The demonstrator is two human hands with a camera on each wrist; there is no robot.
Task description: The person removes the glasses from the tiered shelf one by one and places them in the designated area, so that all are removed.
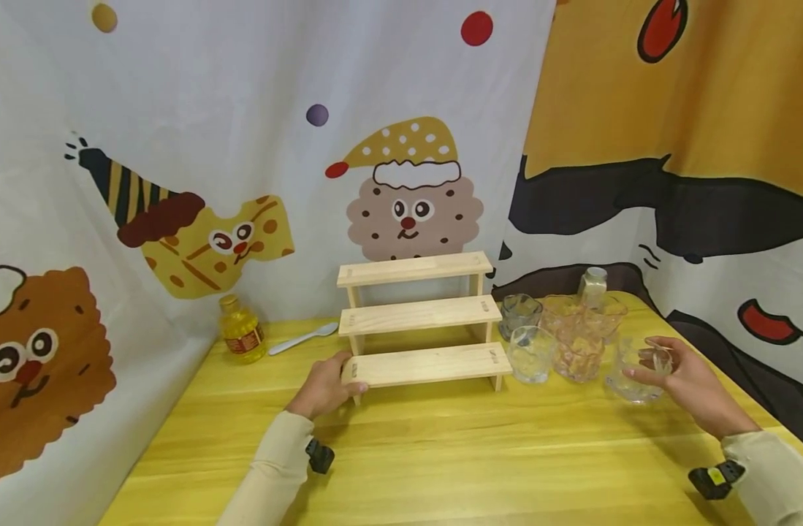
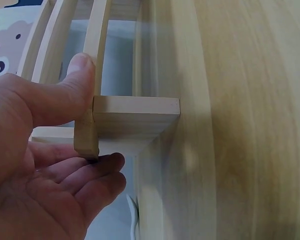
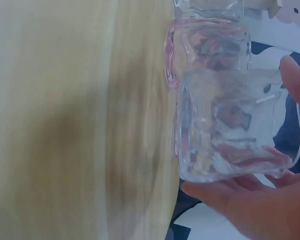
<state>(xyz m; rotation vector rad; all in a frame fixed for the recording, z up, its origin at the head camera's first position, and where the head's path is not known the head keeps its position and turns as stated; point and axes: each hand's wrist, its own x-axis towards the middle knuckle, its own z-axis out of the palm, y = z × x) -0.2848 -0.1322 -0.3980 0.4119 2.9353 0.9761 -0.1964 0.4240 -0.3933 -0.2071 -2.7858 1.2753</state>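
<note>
My left hand (image 1: 325,387) grips the left end of the lowest step of a three-step wooden stand (image 1: 427,365). In the left wrist view, the thumb lies on the plank (image 2: 96,45) and the other fingers curl round its end. At the right of the table, my right hand (image 1: 693,380) holds a clear glass (image 1: 628,383) by its side. Seen from the right wrist, thumb and fingers span the glass (image 3: 230,130), and pink glasses (image 3: 207,47) stand behind it. Whether its base touches the table I cannot tell.
Beside the stand are a grey glass (image 1: 521,318), another clear glass (image 1: 531,358), several pink glasses (image 1: 579,354) and a lidded jar (image 1: 593,285). Left of it are a yellow bottle (image 1: 243,332) and a white spoon (image 1: 302,338). A printed curtain (image 1: 243,73) borders the wooden table (image 1: 401,453).
</note>
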